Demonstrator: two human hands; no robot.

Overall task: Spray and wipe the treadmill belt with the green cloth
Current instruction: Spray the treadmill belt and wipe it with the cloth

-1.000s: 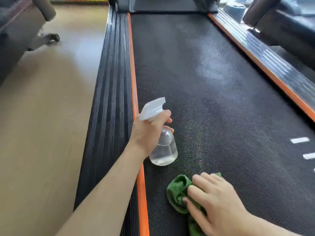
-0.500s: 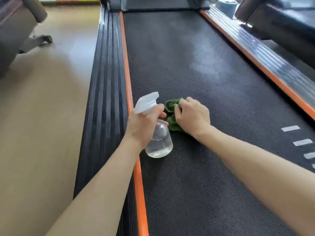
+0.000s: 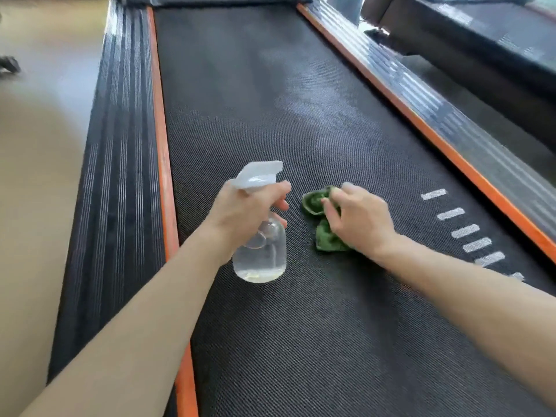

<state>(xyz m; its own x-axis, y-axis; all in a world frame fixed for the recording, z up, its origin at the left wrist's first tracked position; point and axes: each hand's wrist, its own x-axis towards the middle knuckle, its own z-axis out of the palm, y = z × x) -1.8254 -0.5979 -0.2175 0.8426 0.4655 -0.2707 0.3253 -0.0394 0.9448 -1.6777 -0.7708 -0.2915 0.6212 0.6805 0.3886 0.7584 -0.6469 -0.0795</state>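
1. The crumpled green microfibre cloth [image 3: 323, 224] lies bunched on the black textured treadmill belt [image 3: 301, 326], near the belt's middle; a pale, misted patch [image 3: 319, 112] marks the belt farther ahead.
2. The right hand [image 3: 358, 219] presses on the cloth with fingers curled over its folds; green fabric shows beyond the fingertips and beside the thumb.
3. The left hand [image 3: 243, 213] grips the neck of a clear plastic spray bottle with a white trigger head [image 3: 260, 236]; fingers wrap fully around it, nozzle directed forward along the belt.
4. Bottle and cloth sit just beside each other, apart, between the orange-edged side rails [image 3: 162, 145].
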